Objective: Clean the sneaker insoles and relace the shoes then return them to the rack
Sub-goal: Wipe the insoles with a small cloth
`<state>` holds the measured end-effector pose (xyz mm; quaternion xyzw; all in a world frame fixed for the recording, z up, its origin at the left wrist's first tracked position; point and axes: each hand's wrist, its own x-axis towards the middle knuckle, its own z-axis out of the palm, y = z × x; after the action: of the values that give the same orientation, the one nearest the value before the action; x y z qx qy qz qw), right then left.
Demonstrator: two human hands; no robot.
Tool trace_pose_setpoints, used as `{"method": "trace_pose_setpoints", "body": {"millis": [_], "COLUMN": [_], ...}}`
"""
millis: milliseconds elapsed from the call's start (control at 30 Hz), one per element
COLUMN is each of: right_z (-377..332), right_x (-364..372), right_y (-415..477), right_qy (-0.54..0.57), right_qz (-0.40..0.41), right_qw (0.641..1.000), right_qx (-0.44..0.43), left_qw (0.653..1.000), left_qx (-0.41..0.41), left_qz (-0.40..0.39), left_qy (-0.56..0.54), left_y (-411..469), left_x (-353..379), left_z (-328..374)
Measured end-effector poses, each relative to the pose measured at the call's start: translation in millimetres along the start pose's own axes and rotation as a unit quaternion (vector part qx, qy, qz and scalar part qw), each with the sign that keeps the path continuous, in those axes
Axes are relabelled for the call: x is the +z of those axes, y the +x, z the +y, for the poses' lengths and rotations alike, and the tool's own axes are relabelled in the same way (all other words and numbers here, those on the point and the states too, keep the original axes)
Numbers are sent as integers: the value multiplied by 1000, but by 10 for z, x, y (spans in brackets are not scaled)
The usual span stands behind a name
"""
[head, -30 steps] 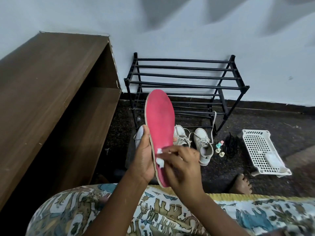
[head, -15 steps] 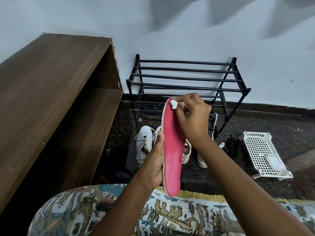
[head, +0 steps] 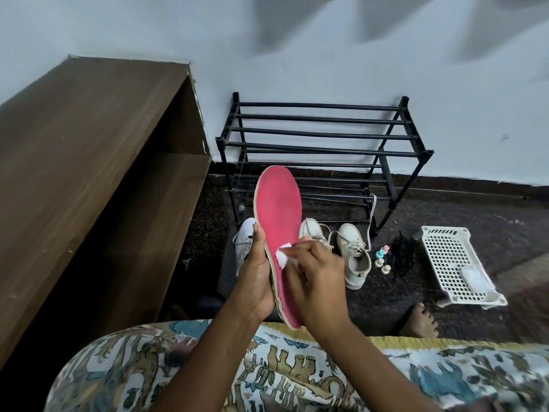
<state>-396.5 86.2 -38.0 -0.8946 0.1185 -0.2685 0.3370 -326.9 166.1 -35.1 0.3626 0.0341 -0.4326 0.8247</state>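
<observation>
Right hand [head: 315,278] pinching wipe [head: 280,258] onto pink insole [head: 277,209], left hand [head: 254,283] gripping its edge; toe above both probably needing firm, even strokes.

Brown wooden cabinet [head: 89,162] at left against pale blue wall [head: 326,49]. White perforated plastic basket [head: 444,230] on dark speckled floor [head: 475,209] at right, small pastel caps [head: 381,257] nearby. Patterned cloth [head: 297,376] across foreground.

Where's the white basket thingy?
In the head view, the white basket sits on the floor at the far right, just right of the black laces and in front of the black shoe rack's right end.
</observation>
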Motion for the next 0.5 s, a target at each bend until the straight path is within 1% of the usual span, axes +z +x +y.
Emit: {"method": "trace_pose_setpoints", "body": {"millis": [67, 100, 267, 400, 500], "right_z": [28, 37, 42, 146, 251], "right_x": [-22, -42, -87, -123, -161], "right_y": [-162, -249, -687, -780, -746], "right_qy": [50, 58, 89, 77, 35], "right_qz": [-6, -12, -62, -76, -129], "right_qw": [999, 998, 994, 994, 989], "right_qx": [-8, -14, -33, -34, -61], "left_qw": [1000, 999, 997, 995, 991], "left_qx": [-21, -22, -2, 42, 80], "left_qz": [11, 19, 33, 54, 83], "left_qy": [-10, -22, -75, -68, -65], "left_y": [23, 42, 138, 174, 210], "left_x": [-38, -59, -174, -202, -214], "left_z": [21, 28, 80, 78, 106]}}
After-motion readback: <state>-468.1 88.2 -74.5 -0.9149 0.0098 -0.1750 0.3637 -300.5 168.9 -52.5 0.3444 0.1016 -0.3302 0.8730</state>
